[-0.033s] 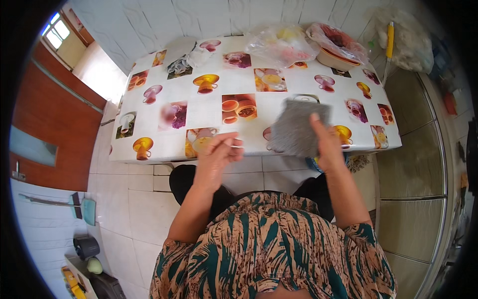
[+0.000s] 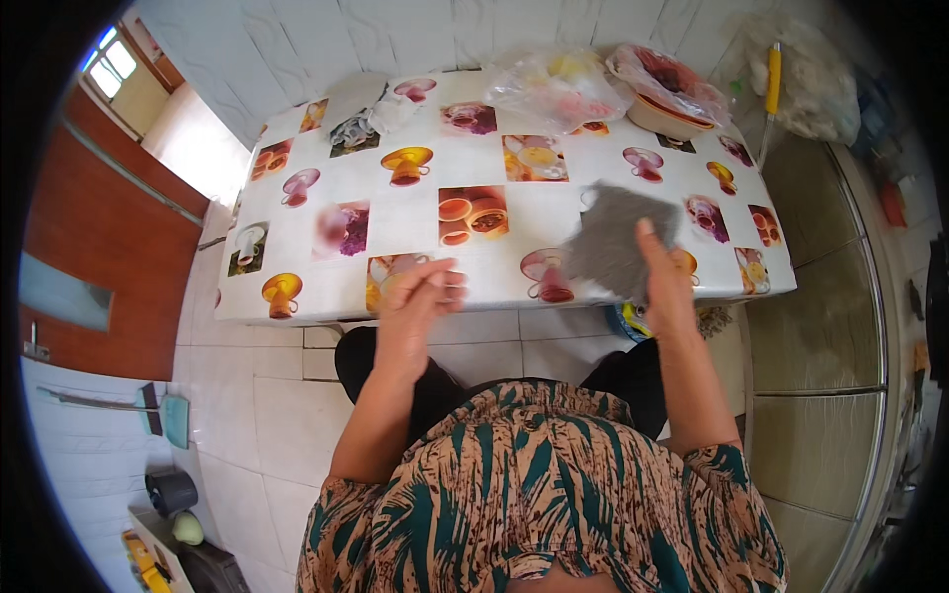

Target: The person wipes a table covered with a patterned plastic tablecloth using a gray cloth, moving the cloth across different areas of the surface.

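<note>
A folded grey cloth (image 2: pixel 621 242), blurred by motion, is held over the table's near right part. My right hand (image 2: pixel 667 272) grips its right edge, thumb on top and the other fingers hidden beneath. To the left, my left hand (image 2: pixel 420 296) hovers over the near table edge with its fingers loosely bent and slightly apart. I see nothing in it. Below both lies a white tablecloth (image 2: pixel 415 212) printed with cups and flowers.
Along the wall sit a clear plastic bag (image 2: pixel 554 89) with something in it, a bag-lined tub (image 2: pixel 672 114) and a crumpled bag (image 2: pixel 371 119). A yellow-handled tool (image 2: pixel 774 79) stands at the far right corner, near a cabinet (image 2: pixel 816 296). Something blue and yellow (image 2: pixel 628 321) shows under the table.
My right hand has moved a little to the right with the grey cloth, uncovering a printed pink cup. My left hand has shifted slightly left.
</note>
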A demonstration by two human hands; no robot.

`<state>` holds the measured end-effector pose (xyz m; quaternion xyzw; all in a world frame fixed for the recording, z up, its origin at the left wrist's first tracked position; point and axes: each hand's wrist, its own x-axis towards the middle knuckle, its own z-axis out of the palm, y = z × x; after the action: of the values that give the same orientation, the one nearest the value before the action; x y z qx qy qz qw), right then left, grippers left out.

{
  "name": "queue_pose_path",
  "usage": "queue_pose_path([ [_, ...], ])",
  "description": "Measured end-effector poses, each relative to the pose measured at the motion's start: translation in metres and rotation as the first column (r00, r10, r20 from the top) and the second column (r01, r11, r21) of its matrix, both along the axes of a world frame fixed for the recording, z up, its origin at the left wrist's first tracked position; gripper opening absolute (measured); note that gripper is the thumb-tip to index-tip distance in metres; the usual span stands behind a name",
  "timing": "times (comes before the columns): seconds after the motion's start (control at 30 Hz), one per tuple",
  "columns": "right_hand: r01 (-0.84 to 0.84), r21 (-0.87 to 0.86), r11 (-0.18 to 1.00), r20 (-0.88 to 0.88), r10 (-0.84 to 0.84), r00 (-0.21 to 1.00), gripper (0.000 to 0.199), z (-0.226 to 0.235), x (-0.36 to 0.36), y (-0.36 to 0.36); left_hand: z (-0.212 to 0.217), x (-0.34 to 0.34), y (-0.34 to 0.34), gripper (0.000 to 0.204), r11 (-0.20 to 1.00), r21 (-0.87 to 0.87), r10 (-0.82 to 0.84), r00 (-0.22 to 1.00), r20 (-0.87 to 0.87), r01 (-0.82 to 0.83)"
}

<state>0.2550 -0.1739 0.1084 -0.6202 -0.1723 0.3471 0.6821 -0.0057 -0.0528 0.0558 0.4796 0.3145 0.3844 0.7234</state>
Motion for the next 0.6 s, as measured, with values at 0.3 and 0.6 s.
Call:
queue_pose_path([
  [0.3, -0.114, -0.316, 0.942, 0.742, 0.321, 0.588, 0.067, -0.027, 0.045, -0.017, -0.033, -0.067, 0.061, 0.021, 0.685, 0.602, 0.601, 0.785, -0.149, -0.410],
  [0.6, 0.021, -0.581, 0.814, 0.798, 0.574, -0.180, 0.075, -0.058, 0.060, 0.013, -0.063, -0.058, 0.083, 0.027, 0.237, 0.971, 0.881, 0.429, -0.198, -0.038],
])
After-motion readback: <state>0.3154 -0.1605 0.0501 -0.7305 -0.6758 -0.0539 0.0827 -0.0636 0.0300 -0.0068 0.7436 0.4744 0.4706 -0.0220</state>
